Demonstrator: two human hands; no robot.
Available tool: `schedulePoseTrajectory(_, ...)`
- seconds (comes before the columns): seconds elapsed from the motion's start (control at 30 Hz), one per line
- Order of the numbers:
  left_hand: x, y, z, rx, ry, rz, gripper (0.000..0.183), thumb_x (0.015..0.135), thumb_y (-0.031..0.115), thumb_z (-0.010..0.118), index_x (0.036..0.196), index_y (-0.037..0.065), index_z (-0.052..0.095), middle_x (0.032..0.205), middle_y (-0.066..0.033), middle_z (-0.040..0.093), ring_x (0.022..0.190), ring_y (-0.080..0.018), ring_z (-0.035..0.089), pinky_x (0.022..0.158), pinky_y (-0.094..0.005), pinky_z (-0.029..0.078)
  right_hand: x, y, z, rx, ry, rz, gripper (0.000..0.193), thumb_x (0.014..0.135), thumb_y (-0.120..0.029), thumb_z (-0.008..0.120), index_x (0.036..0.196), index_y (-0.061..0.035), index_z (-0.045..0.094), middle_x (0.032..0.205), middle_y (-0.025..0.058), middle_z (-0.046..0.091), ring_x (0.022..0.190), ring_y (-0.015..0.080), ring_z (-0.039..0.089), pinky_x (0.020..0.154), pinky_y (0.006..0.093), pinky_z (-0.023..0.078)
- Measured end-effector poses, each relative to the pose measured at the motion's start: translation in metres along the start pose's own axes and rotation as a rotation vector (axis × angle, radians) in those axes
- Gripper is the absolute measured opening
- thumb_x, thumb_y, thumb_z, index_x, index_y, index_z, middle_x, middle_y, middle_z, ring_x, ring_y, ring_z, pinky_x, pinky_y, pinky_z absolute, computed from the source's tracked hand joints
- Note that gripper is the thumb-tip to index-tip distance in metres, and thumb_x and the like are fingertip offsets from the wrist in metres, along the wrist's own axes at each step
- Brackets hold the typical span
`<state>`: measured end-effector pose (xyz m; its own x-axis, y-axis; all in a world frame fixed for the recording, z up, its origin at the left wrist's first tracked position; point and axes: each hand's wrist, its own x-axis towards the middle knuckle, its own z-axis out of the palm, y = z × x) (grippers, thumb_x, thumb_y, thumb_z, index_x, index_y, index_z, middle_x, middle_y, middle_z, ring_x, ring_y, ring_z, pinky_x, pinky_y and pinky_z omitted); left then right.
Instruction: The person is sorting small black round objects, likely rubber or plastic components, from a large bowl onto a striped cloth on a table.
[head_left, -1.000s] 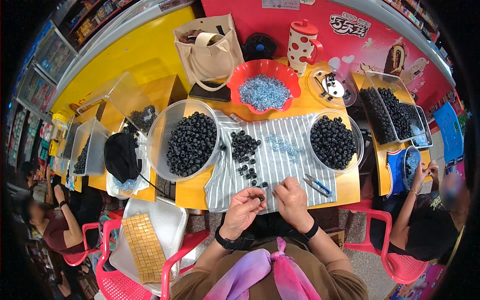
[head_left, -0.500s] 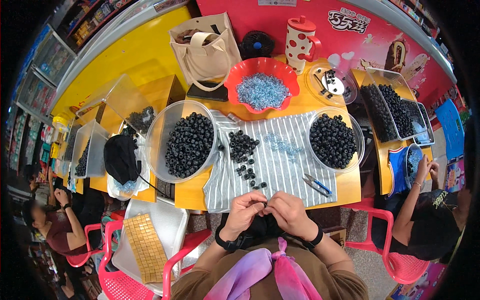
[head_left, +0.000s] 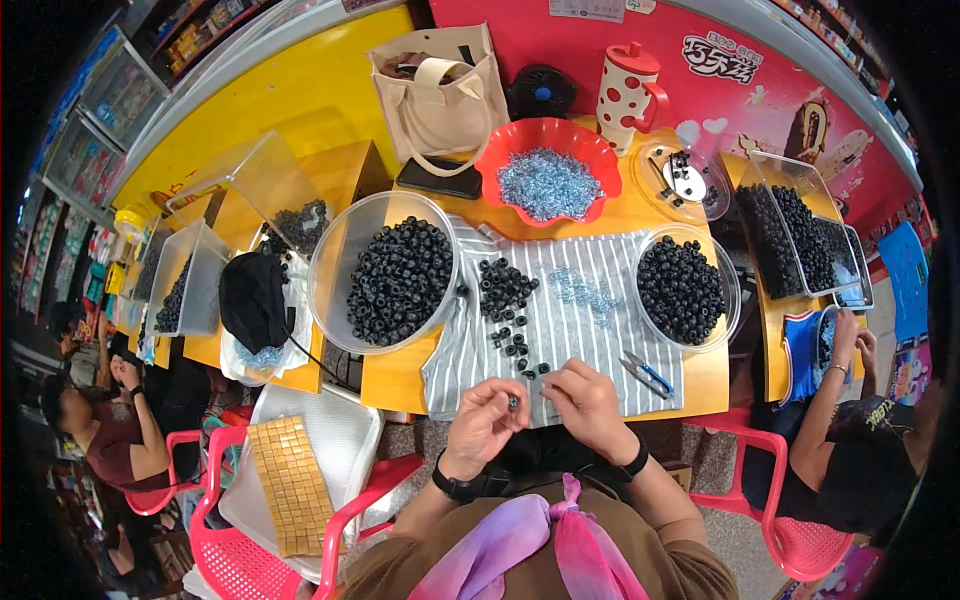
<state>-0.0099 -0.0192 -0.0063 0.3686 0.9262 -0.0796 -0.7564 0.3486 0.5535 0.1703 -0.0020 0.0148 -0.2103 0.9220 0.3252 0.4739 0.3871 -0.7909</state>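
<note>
Just off the table's front edge, my left hand (head_left: pixel 484 424) is closed with a small dark bead (head_left: pixel 513 403) between thumb and fingers. A short gap to its right, my right hand (head_left: pixel 588 402) has its fingers pinched together; anything in them is too small to make out. Ahead of both lies a grey-and-white striped cloth (head_left: pixel 460 372). On it are a loose heap of black beads (head_left: pixel 506 288) with several stragglers trailing toward my hands, a scatter of clear bluish beads (head_left: pixel 582 293), and blue-handled thread snips (head_left: pixel 648 374) beyond my right hand.
Round clear tubs of black beads flank the cloth, one left (head_left: pixel 330 265) and one right (head_left: pixel 733 300). Behind stand a red bowl (head_left: pixel 490 185) of bluish beads, a beige bag (head_left: pixel 450 105) and a dotted tumbler (head_left: pixel 622 95). At the right, a person (head_left: pixel 835 450) sits at another table.
My hands have drawn apart from touching, and the left now shows a small dark bead in its fingers. The whole view has shifted slightly, moving the table rightward in the picture.
</note>
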Motion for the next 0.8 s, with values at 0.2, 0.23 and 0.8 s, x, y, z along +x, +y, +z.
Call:
schedulePoseTrajectory(0.2, 0.004, 0.004, -0.013, -0.134, 0.138, 0.037, 0.014, 0.092, 0.013, 0.062, 0.099, 0.001, 0.063, 0.086, -0.0094, 0.064, 0.069, -0.0162, 0.06, 0.064, -0.0267, 0.049, 0.011, -0.006, 0.024, -0.524, -0.136, -0.064, 0.006, 0.074, -0.008, 0.06, 0.079, -0.0055, 0.06, 0.077, 0.0139, 0.052, 0.071, 0.0322, 0.058, 0.056, 0.0418, 0.047)
schedulePoseTrajectory(0.23, 0.003, 0.003, -0.014, -0.138, 0.14, 0.042, 0.014, 0.092, 0.013, 0.062, 0.099, 0.001, 0.063, 0.086, -0.0094, 0.064, 0.069, -0.0162, 0.06, 0.064, -0.0267, 0.049, 0.012, -0.004, 0.025, -0.535, -0.14, -0.066, 0.008, 0.075, -0.008, 0.062, 0.083, -0.0062, 0.062, 0.076, 0.0126, 0.051, 0.07, 0.0318, 0.058, 0.056, 0.042, 0.046)
schedulePoseTrajectory(0.8, 0.011, -0.005, -0.002, -0.019, 0.099, -0.114, 0.022, 0.093, 0.006, 0.058, 0.113, -0.003, 0.062, 0.092, -0.0099, 0.066, 0.079, -0.0158, 0.063, 0.07, -0.0249, 0.05, -0.005, 0.007, -0.028, -0.35, 0.043, 0.027, 0.012, 0.075, -0.004, 0.065, 0.087, -0.0025, 0.064, 0.079, 0.0138, 0.052, 0.075, 0.0329, 0.056, 0.062, 0.043, 0.045)
